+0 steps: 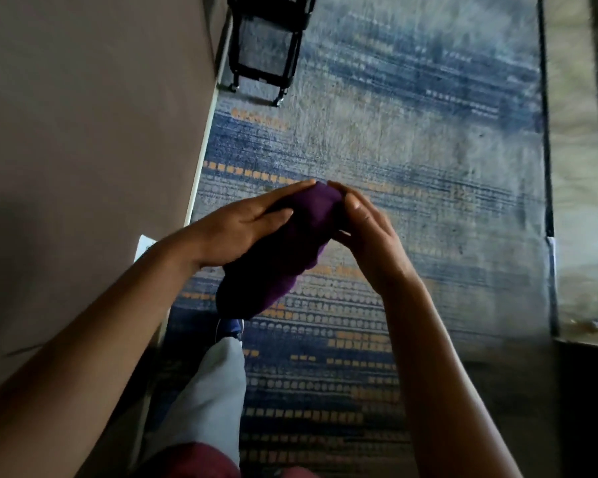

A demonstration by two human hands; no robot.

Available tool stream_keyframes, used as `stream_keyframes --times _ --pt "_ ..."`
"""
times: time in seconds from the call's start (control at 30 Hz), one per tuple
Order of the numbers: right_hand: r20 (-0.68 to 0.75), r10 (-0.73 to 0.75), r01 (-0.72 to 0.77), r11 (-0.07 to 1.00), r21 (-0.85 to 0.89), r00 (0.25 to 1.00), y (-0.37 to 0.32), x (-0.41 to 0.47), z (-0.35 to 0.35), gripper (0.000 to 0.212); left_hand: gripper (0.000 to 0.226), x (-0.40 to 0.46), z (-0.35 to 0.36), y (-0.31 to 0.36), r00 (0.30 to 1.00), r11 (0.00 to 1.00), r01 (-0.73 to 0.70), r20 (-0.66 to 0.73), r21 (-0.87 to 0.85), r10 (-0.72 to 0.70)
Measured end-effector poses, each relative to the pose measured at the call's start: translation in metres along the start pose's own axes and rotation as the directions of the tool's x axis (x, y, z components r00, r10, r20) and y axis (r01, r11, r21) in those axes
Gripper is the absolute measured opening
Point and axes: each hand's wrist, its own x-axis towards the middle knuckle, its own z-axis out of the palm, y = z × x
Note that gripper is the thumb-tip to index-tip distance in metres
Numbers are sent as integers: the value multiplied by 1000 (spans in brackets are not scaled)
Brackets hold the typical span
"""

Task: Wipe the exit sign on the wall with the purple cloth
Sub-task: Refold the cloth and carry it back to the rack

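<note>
From the head camera, the person holds the bunched purple cloth [283, 250] in front of the body, above the patterned carpet [411, 167]. The left hand [242, 225] grasps its left side, fingers laid over it; the right hand [366, 232] pinches its far end. A wall [83, 115] stands left of the cloth, a black cart [266, 46] beyond it.

Wall [83, 132] left; open carpet [411, 150] ahead

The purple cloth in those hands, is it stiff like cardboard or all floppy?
Probably floppy: the purple cloth bunches into soft folds and its lower end droops below the left hand. It likely weighs little, since the left hand and right hand hold it loosely. It seems unlikely to slip, being fabric pinched by fingers.
</note>
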Motion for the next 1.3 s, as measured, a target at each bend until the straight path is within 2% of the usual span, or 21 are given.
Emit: stream_keyframes --times 0.07,0.1,0.17,0.23,0.3,0.37,0.5,0.6,0.7,0.77,0.83,0.87,0.97,1.03,1.13,1.17,1.2,1.27,1.3 --pt "-21 -43 41 997 -63 999 -31 -19 -9 49 44 5 -2 38 1000 998 8 15 66 -9" --pt "-53 -73 69 994 -79 996 -45 -26 -16 46 44 10 -2 56 1000 985 -9 -16 174 11" --pt "-125 -118 105 989 -105 985 -67 -36 -33 34 46 23 -2 84 990 896 -52 -93 442 104" --pt "-179 -146 123 983 -133 973 -89 -42 -54 27 42 41 2 116 978 817 -76 -117 572 173" --pt "-238 -192 165 978 -128 952 -110 -42 -72 26 34 63 9 148 967 840 -132 -119 526 226" --pt "-301 -218 207 976 -71 928 -132 -41 -95 30 28 88 17 176 955 903 -202 -127 380 267" --pt "-345 -211 277 948 155 914 -160 -16 -151 43 36 146 37 217 940 944 -301 -125 137 317" --pt "-194 -186 243 913 328 963 -164 27 -194 38 42 196 51 239 941 945 -324 -121 -42 317" --pt "-20 -248 237 894 381 969 -189 60 -223 59 45 245 59 258 940 942 -308 -194 -136 280" --pt "-44 -297 295 902 315 954 -214 73 -248 74 45 280 65 272 912 954 -291 -320 -70 255" --pt "-66 -350 356 904 237 934 -236 87 -274 73 46 306 61 279 835 958 -282 -478 56 274" --pt "-56 -363 367 909 196 930 -248 96 -287 68 46 321 59 285 810 959 -262 -514 112 281" --pt "1 -348 348 937 19 937 -269 123 -316 41 49 366 57 298 794 940 -232 -510 251 332" --pt "3 -304 304 953 14 953 -281 141 -333 33 49 398 53 305 791 933 -229 -505 278 345" --pt "-89 -320 322 947 7 943 -304 175 -359 31 49 439 39 313 835 973 -195 -500 121 229" --pt "-123 -338 340 940 -4 933 -314 190 -366 31 54 454 32 315 867 984 -179 -474 -6 155" --pt "-152 -350 352 936 -14 924 -325 204 -371 32 64 468 26 316 898 964 -169 -435 -205 65" --pt "-198 -389 392 920 -25 900 -346 238 -377 33 84 494 11 313 951 796 -140 -304 -588 -58" --pt "-217 -402 409 913 -17 889 -355 253 -379 33 90 505 4 312 963 700 -149 -263 -698 -57"
